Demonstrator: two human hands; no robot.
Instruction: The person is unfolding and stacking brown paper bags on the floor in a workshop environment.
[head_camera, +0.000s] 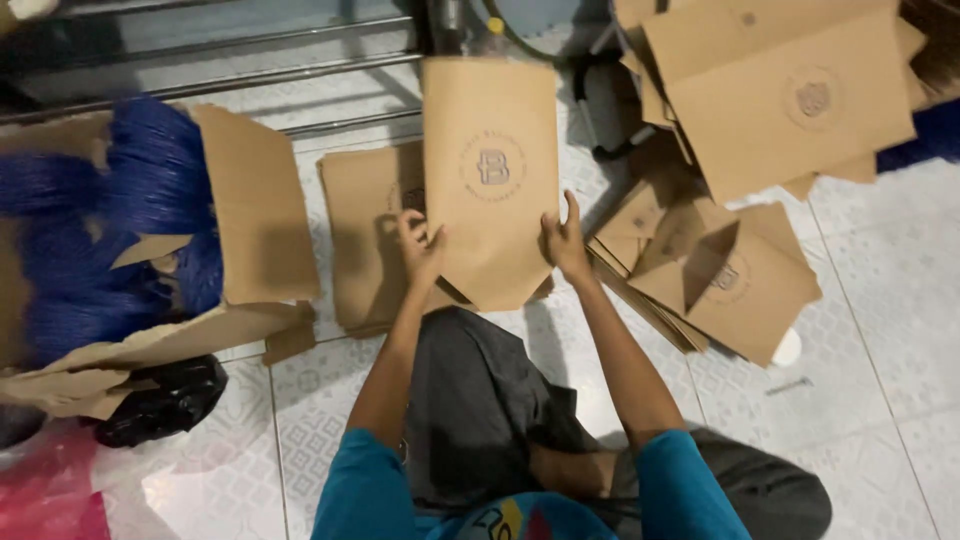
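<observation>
I hold a flat brown paper bag (488, 175) with a round printed emblem, upright above the tiled floor. My left hand (420, 248) grips its lower left edge and my right hand (564, 240) grips its lower right edge. The bag's bottom is folded to a point between my hands. Behind it on the floor lies a stack of flat brown bags (362, 235).
A cardboard box (250, 215) at the left holds blue cord bundles (95, 230). More brown bags lie piled at the right (735, 275) and upper right (790, 95). A black plastic bag (160, 400) and pink plastic (45, 490) sit at lower left. Metal rails (220, 70) run along the top.
</observation>
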